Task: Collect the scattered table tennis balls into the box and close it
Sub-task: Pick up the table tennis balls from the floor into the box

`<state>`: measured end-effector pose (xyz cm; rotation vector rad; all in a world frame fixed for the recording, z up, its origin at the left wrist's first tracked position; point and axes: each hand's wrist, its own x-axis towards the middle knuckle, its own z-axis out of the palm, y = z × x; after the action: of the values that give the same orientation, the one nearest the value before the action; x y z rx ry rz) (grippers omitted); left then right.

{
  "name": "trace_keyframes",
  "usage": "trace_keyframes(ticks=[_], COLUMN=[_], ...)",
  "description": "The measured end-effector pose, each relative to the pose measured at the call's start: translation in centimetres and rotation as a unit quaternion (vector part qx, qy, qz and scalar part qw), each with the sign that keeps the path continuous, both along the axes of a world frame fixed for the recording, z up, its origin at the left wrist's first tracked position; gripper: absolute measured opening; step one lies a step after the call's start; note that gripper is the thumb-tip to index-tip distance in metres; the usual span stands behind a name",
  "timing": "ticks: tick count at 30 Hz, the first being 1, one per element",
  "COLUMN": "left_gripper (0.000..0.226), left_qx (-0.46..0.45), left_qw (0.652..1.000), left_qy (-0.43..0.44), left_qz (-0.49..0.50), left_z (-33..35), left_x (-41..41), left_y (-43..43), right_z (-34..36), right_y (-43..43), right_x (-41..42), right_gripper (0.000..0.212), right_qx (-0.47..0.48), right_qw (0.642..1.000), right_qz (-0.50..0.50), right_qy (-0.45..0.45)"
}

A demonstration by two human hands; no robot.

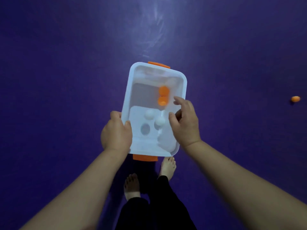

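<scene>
Left hand (116,131) grips box (149,75) rim; my right hand (186,123) hovers loose-fingered, hiding the side; orange balls (163,96) blurred.

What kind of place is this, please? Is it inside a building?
Probably indoors, perhaps a sports or play room. The smooth purple floor reflects overhead light, the person's bare feet stand on it, and an orange ball lies loose on it.

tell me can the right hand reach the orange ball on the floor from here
Probably not from here: the right hand hovers at the box, while the orange ball lies on the floor far off to the right. Nothing blocks it, but a step and a bend look needed.
</scene>
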<state>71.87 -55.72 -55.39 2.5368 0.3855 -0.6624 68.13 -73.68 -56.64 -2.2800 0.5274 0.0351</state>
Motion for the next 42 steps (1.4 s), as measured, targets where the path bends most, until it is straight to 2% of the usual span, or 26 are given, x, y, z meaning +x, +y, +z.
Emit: trace_keyframes(ticks=[5, 10, 16, 25, 36, 42], left_gripper=[0.016, 0.010, 0.006, 0.007, 0.013, 0.012], left_qx=[-0.036, -0.083, -0.123, -0.133, -0.116, -0.121], left_qw=[0.998, 0.991, 0.984, 0.981, 0.967, 0.960], left_qy=[-0.057, -0.100, -0.124, -0.100, -0.062, -0.076], left_qz=[-0.002, -0.005, -0.035, -0.100, -0.220, -0.241], left_z=[12.4, 24.1, 33.6, 39.3, 41.5, 42.1], left_x=[0.9, 0.3, -1.6, -4.5, -4.3, -2.1], left_y=[0.5, -0.1, -2.9, -12.5, -33.3, -41.9], right_z=[13.1, 25.5, 35.2, 41.6, 43.9, 45.0], right_y=[-0.4, -0.9, -3.0, -12.2, -32.1, -40.9], right_x=[-0.8, -2.2, -6.2, -12.4, -18.5, -18.3], right_gripper=[0.037, 0.042, 0.038, 0.028, 0.023, 0.022], right_qx=[-0.024, -0.015, 0.010, -0.015, 0.029, 0.022], right_qw=[0.995, 0.988, 0.981, 0.972, 0.933, 0.925], right_qz=[-0.095, -0.150, -0.194, -0.231, -0.348, -0.361], right_qy=[-0.013, -0.017, -0.002, 0.038, 0.087, 0.115])
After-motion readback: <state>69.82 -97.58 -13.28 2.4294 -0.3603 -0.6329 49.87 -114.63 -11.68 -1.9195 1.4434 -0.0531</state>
